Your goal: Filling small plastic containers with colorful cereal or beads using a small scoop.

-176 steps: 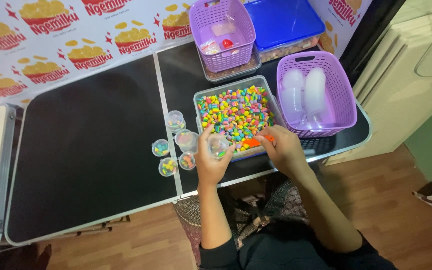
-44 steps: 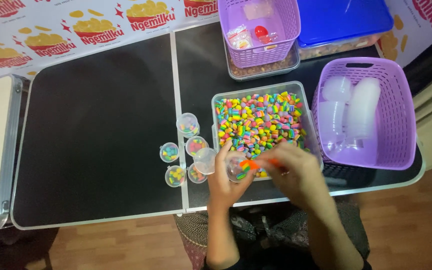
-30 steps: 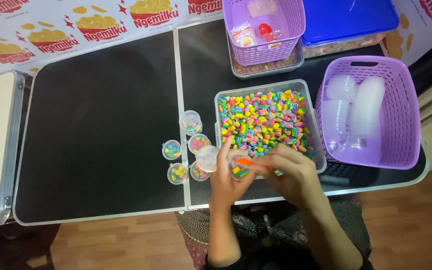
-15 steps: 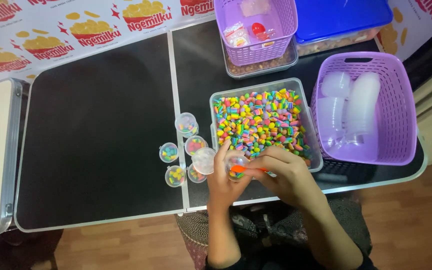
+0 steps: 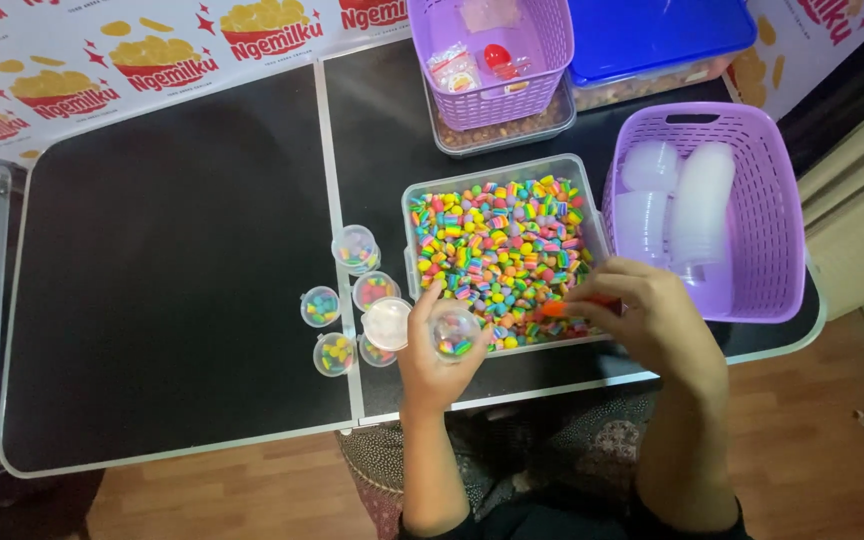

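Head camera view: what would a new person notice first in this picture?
First, the clear tub of rainbow-coloured candies near the table's front edge. At its front, the left hand holds a small clear cup with a few candies inside, and the right hand holds an orange scoop. To the right stands a purple basket of empty cups.

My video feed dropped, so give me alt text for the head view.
The left hand holds a small clear cup at the edge of a clear tub of rainbow candies, while the right hand holds an orange scoop. Filled cups stand to the left on a black table.
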